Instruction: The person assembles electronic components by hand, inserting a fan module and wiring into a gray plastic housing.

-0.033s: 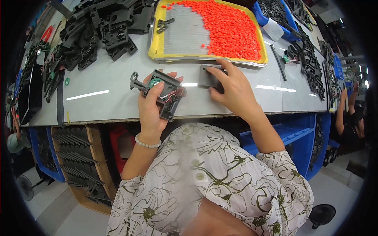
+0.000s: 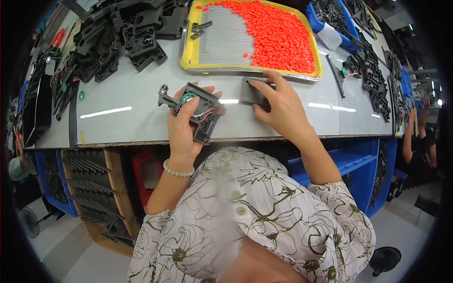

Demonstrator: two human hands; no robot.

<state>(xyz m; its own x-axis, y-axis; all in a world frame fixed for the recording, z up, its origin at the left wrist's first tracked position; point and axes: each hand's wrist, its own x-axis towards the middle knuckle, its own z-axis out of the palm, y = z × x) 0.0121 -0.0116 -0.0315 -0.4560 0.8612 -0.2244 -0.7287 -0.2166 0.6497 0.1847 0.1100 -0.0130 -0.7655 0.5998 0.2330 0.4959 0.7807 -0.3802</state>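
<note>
My left hand (image 2: pixel 183 127) is closed around a dark grey plastic housing (image 2: pixel 204 123), thumb on top. Inside it sit a round green disc part (image 2: pixel 188 98) and thin red and white wires (image 2: pixel 205 113). A small arm-like bracket (image 2: pixel 166 96) sticks out at its left. To the right, my right hand (image 2: pixel 283 104) grips a dark grey rectangular plastic block or cover (image 2: pixel 250 91) by its edges. This piece rests on or just over the white tabletop, its right part hidden by my fingers.
Beyond my hands stands a yellow-rimmed tray (image 2: pixel 190 59) with many small orange pieces (image 2: pixel 283 37) and two dark clips (image 2: pixel 200 29). Dark plastic housings (image 2: pixel 144 49) heap up at far left. A blue bin (image 2: pixel 351 45) and a dark strip (image 2: pixel 336 75) lie right; a green disc (image 2: pixel 82 95) left.
</note>
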